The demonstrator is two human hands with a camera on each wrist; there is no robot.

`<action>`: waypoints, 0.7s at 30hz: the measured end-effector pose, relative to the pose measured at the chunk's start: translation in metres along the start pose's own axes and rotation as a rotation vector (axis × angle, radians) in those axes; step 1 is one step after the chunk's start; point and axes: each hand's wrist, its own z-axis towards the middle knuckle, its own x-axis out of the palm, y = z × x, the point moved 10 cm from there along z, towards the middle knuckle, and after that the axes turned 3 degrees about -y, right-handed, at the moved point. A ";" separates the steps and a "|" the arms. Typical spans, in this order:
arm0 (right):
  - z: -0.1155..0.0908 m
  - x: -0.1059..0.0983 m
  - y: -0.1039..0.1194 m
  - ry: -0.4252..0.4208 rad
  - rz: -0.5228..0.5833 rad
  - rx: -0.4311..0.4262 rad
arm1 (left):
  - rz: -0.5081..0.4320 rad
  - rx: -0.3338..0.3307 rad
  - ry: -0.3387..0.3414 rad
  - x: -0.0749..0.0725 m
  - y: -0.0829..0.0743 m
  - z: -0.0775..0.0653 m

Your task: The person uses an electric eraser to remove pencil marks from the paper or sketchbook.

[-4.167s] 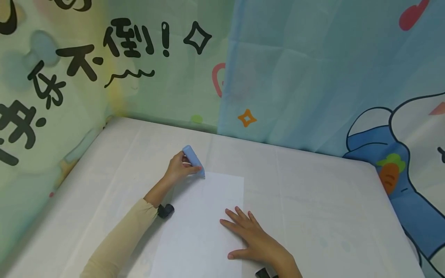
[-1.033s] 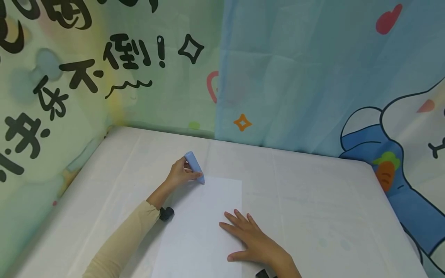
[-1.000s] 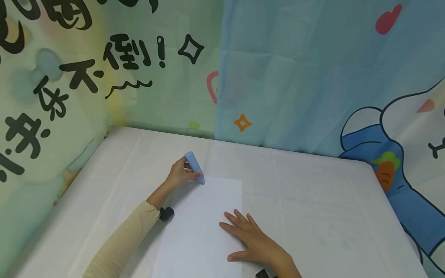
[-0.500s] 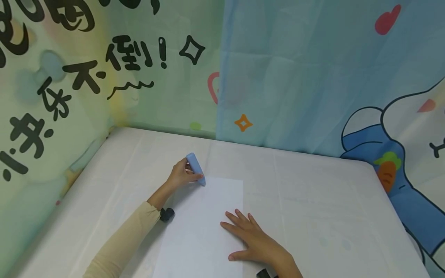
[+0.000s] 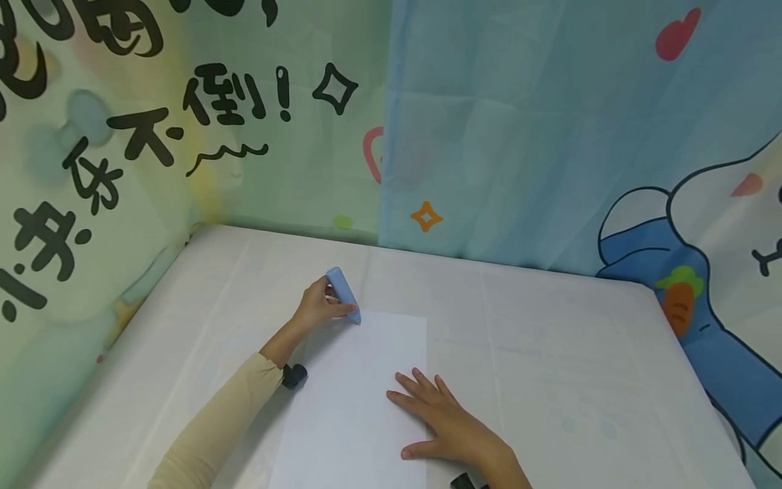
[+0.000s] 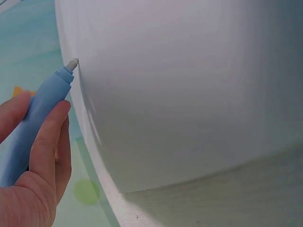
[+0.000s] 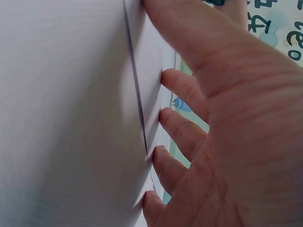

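Note:
My left hand pinches a thick light-blue marker between thumb and fingers, near the far edge of a white sheet of paper. In the left wrist view the marker shows a stepped collar and a pale grey tip, right at the paper's edge. No marks show on the sheet. My right hand lies with fingers spread over the sheet's right edge. The right wrist view has its fingertips pressing down along that edge, with the marker's tip visible beyond the fingers.
A white cloth covers the table. Printed fabric walls stand behind it and on the left, one with black characters, another with a carrot and a cartoon animal. Black wrist devices sit at both wrists.
Compared with about four seconds ago, the head view has tilted slightly, so the scene sits a little lower. Both hands and the marker keep nearly the same place on the paper.

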 end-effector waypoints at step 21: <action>0.000 0.000 -0.002 0.003 0.020 0.010 | -0.014 -0.005 0.015 0.003 0.000 0.000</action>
